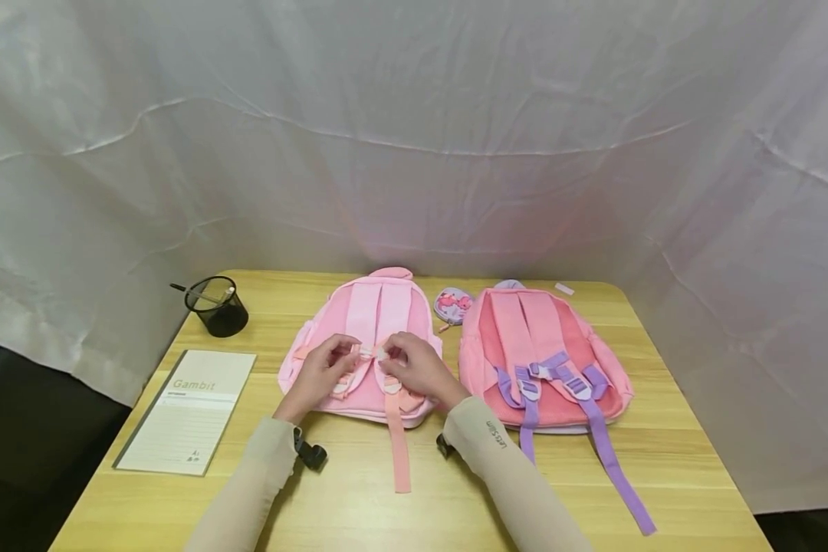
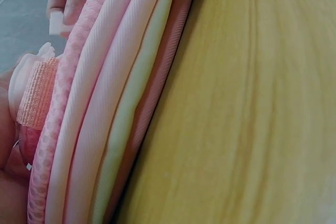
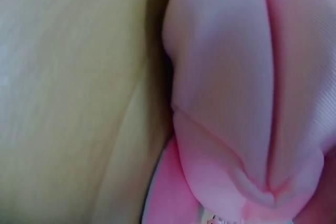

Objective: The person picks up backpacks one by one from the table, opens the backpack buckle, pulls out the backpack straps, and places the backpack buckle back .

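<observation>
A light pink backpack (image 1: 359, 307) lies with its shoulder straps up in the middle of the table. Over those straps, my left hand (image 1: 324, 373) pinches one white plastic buckle half (image 2: 21, 80) threaded with coral webbing (image 2: 38, 93). Close across from it, my right hand (image 1: 421, 369) holds the other white buckle half (image 2: 56, 23) between thumb and fingers. The two halves are apart in the left wrist view. A loose coral strap (image 1: 398, 452) hangs toward the front edge. The right wrist view shows only the backpack's side pocket (image 3: 226, 77), with the fingers hidden.
A second, coral-pink backpack (image 1: 579, 337) with purple straps (image 1: 614, 468) lies on the right. Between the bags sits a small round pouch (image 1: 453, 304). A notebook (image 1: 189, 414) and a black mesh pen holder (image 1: 224, 318) stand on the left. Grey curtains surround the table.
</observation>
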The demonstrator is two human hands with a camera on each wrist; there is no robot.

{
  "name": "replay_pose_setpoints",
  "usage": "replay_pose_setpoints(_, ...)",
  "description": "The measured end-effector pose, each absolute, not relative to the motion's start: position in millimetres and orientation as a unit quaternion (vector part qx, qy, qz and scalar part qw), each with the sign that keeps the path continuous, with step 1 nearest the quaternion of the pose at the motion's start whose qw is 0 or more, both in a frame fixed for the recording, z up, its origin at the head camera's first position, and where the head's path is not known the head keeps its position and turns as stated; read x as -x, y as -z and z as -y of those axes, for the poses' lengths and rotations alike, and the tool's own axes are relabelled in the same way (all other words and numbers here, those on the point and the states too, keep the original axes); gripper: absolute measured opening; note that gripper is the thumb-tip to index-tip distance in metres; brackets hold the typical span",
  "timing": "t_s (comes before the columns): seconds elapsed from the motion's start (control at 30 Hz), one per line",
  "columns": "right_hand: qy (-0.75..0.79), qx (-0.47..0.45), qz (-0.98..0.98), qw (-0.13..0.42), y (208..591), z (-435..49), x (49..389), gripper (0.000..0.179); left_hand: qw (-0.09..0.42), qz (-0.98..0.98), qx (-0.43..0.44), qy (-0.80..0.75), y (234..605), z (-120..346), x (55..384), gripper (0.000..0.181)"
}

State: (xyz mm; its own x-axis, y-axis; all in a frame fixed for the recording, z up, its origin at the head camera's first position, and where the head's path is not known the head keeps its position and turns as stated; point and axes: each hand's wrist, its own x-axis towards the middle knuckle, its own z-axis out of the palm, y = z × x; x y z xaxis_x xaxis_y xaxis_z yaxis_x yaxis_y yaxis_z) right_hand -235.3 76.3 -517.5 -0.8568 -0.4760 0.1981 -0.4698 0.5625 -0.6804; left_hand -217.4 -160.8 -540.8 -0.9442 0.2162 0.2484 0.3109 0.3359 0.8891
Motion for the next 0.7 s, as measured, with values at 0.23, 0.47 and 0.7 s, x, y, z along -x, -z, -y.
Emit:
replay_pose_setpoints(0.23, 0.399, 0.246, -0.883, 0.017, 514.9, -82.5, 231.4, 0.014, 0.046, 0.815, 0.164, 0.554, 540.5, 161.7, 217.9, 0.020)
replay_pose_setpoints(0.47, 0.395, 0.249, -0.885, -0.004, 518.7, -85.2, 229.0, 0.014, 0.044, 0.810, 0.165, 0.560, 540.1, 162.1, 218.1, 0.026)
replay_pose_setpoints(0.7, 0.393, 0.248, -0.885, -0.023, 520.1, -85.9, 227.8, 0.015, 0.043, 0.812, 0.159, 0.560, 537.3, 161.2, 216.4, 0.026)
